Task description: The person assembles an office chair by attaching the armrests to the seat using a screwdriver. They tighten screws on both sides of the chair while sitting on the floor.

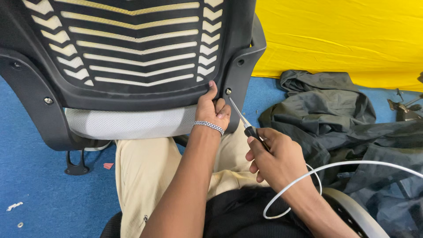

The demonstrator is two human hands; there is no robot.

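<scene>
Gripping slim screwdriver [246,125] in right hand [275,161], left hand [211,112] steadying ribbed plastic chair back [132,94]

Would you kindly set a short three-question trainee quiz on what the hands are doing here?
1. True or false: the right hand holds a black-handled screwdriver.
2. What does the left hand grip? A) the black plastic chair back B) the white cable
3. The screwdriver tip meets a silver ____ in the chair frame.

Key: 1 true; 2 A; 3 screw.
</scene>
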